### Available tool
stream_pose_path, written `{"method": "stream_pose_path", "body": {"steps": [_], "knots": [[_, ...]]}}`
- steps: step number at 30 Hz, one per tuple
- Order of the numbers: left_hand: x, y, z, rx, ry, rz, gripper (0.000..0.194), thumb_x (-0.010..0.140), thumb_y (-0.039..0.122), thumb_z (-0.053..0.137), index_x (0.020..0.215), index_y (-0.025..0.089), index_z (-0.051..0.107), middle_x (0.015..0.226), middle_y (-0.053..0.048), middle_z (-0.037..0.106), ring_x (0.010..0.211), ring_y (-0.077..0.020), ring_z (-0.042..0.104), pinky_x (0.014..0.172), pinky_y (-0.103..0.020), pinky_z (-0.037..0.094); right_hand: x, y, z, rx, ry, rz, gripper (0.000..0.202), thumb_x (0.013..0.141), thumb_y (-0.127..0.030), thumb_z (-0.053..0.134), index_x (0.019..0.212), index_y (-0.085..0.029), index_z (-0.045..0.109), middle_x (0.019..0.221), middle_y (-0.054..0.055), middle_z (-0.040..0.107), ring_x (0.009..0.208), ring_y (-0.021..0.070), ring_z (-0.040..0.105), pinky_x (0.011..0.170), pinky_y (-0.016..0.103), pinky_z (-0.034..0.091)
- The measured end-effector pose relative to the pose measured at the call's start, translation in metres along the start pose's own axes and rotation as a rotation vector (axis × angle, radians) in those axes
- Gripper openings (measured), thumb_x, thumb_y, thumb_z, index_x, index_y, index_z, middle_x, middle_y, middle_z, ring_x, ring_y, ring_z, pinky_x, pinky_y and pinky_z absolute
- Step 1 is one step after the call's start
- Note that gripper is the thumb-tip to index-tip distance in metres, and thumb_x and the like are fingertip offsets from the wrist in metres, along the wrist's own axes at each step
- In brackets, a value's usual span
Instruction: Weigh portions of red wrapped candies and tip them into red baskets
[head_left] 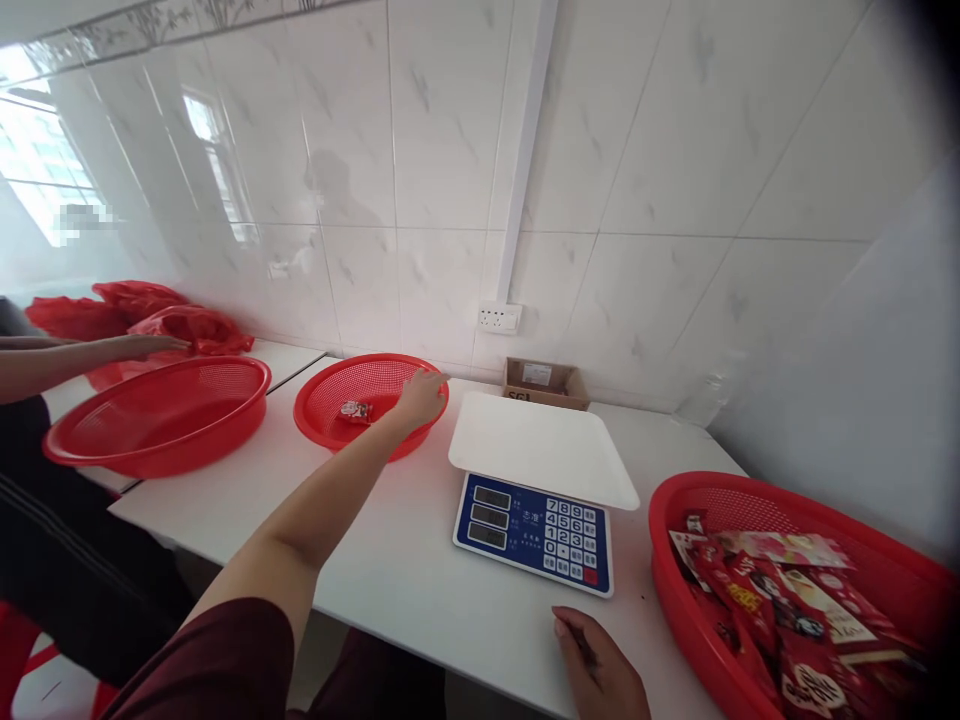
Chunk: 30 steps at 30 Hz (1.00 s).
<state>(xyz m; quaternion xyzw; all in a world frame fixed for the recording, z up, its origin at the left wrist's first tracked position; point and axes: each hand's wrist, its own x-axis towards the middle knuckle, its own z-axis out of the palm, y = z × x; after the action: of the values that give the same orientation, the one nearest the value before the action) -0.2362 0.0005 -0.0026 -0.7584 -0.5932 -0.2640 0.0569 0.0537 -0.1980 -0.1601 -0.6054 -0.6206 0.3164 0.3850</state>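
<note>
My left hand (422,398) reaches across to the right rim of a round red plastic basket (330,383), its fingers closed over that rim. One small red-and-white packet (355,411) lies inside this basket. Down at the table's front edge, my right hand (600,665) is loosely curled, with no object visible in it. Just above it stands a digital weighing scale (534,530) with a blue keypad panel and a bare white pan (540,445). To its right, a larger red basket (679,590) holds several red and cream snack packets (787,600).
Behind the scale, a small cardboard box (577,385) sits against the tiled wall, near a clear jar (703,398). At left, another person's arm (90,352) extends above another red basket (157,462), beside crumpled red plastic bags (191,328). A wall socket (499,318) is above the table.
</note>
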Motion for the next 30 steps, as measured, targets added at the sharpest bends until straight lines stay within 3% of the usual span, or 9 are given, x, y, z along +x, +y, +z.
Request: {"method": "stream_pose_path", "body": {"steps": [2, 4, 9, 13, 17, 20, 23, 27, 30], "knots": [[-0.018, -0.008, -0.006, -0.019, 0.075, -0.030, 0.032, 0.081, 0.014, 0.044, 0.112, 0.016, 0.054, 0.117, -0.010, 0.055, 0.117, -0.0295, 0.039, 0.092, -0.043, 0.036, 0.000, -0.001, 0.001, -0.018, 0.009, -0.036, 0.030, 0.076, -0.044, 0.049, 0.088, -0.021, 0.064, 0.088, 0.006, 0.069, 0.079, 0.0201, 0.063, 0.069, 0.027, 0.051], [-0.040, -0.001, -0.004, -0.066, 0.149, -0.012, 0.031, 0.085, 0.019, 0.042, 0.114, 0.017, 0.052, 0.120, -0.009, 0.053, 0.120, -0.0266, 0.037, 0.094, -0.040, 0.035, 0.000, -0.005, 0.003, -0.025, 0.007, -0.072, 0.027, 0.077, -0.041, 0.048, 0.086, -0.021, 0.064, 0.087, 0.006, 0.068, 0.080, 0.0203, 0.063, 0.071, 0.028, 0.050], [-0.083, 0.031, 0.025, -0.291, 0.322, 0.076, 0.030, 0.087, 0.029, 0.040, 0.111, 0.015, 0.051, 0.112, -0.011, 0.056, 0.107, -0.0252, 0.049, 0.089, -0.040, 0.040, -0.002, -0.035, -0.013, 0.023, -0.088, -0.025, 0.023, 0.079, -0.028, 0.045, 0.089, -0.018, 0.064, 0.091, 0.007, 0.066, 0.083, 0.0186, 0.061, 0.075, 0.030, 0.048], [-0.095, 0.042, 0.047, -0.433, 0.448, 0.069, 0.026, 0.086, 0.032, 0.045, 0.104, 0.016, 0.055, 0.099, -0.009, 0.062, 0.094, -0.0229, 0.057, 0.081, -0.035, 0.045, -0.007, -0.081, -0.070, 0.079, -0.269, 0.054, 0.027, 0.078, -0.026, 0.050, 0.101, -0.019, 0.061, 0.092, 0.005, 0.066, 0.083, 0.0169, 0.061, 0.076, 0.028, 0.048], [-0.104, 0.040, 0.056, -0.552, 0.432, 0.043, 0.023, 0.085, 0.033, 0.046, 0.096, 0.016, 0.058, 0.084, -0.006, 0.064, 0.080, -0.0197, 0.061, 0.071, -0.030, 0.048, 0.001, -0.102, -0.139, -0.123, -0.107, 0.071, 0.031, 0.081, -0.035, 0.048, 0.108, -0.024, 0.058, 0.108, 0.004, 0.062, 0.098, 0.0190, 0.057, 0.084, 0.031, 0.044], [-0.111, 0.037, 0.057, -0.646, 0.316, 0.014, 0.024, 0.085, 0.034, 0.045, 0.095, 0.016, 0.058, 0.077, -0.004, 0.065, 0.073, -0.0179, 0.062, 0.066, -0.027, 0.049, 0.022, -0.082, -0.171, -0.450, 0.041, 0.165, 0.035, 0.080, -0.033, 0.048, 0.114, -0.026, 0.054, 0.119, 0.005, 0.056, 0.107, 0.0221, 0.052, 0.088, 0.033, 0.041], [-0.114, 0.037, 0.057, -0.664, 0.251, 0.084, 0.023, 0.084, 0.034, 0.046, 0.091, 0.017, 0.059, 0.076, -0.003, 0.065, 0.071, -0.0170, 0.063, 0.064, -0.024, 0.049, 0.047, -0.049, -0.181, -0.717, 0.039, 0.246, 0.043, 0.078, -0.030, 0.051, 0.121, -0.022, 0.049, 0.129, 0.009, 0.047, 0.115, 0.0249, 0.046, 0.092, 0.035, 0.037], [-0.114, 0.039, 0.057, -0.657, 0.255, 0.125, 0.022, 0.084, 0.034, 0.046, 0.090, 0.018, 0.060, 0.073, -0.002, 0.065, 0.068, -0.0163, 0.062, 0.060, -0.022, 0.049, 0.075, -0.010, -0.180, -0.788, -0.040, 0.333, 0.063, 0.076, -0.035, 0.054, 0.132, -0.012, 0.035, 0.136, 0.015, 0.037, 0.122, 0.0256, 0.038, 0.098, 0.034, 0.030], [-0.114, 0.040, 0.057, -0.664, 0.242, 0.127, 0.022, 0.085, 0.034, 0.046, 0.090, 0.018, 0.060, 0.072, -0.002, 0.065, 0.066, -0.0157, 0.062, 0.056, -0.020, 0.048, 0.087, 0.004, -0.180, -0.766, -0.036, 0.392, 0.077, 0.070, -0.041, 0.060, 0.135, -0.013, 0.029, 0.134, 0.016, 0.040, 0.121, 0.0276, 0.040, 0.096, 0.036, 0.032]]}}
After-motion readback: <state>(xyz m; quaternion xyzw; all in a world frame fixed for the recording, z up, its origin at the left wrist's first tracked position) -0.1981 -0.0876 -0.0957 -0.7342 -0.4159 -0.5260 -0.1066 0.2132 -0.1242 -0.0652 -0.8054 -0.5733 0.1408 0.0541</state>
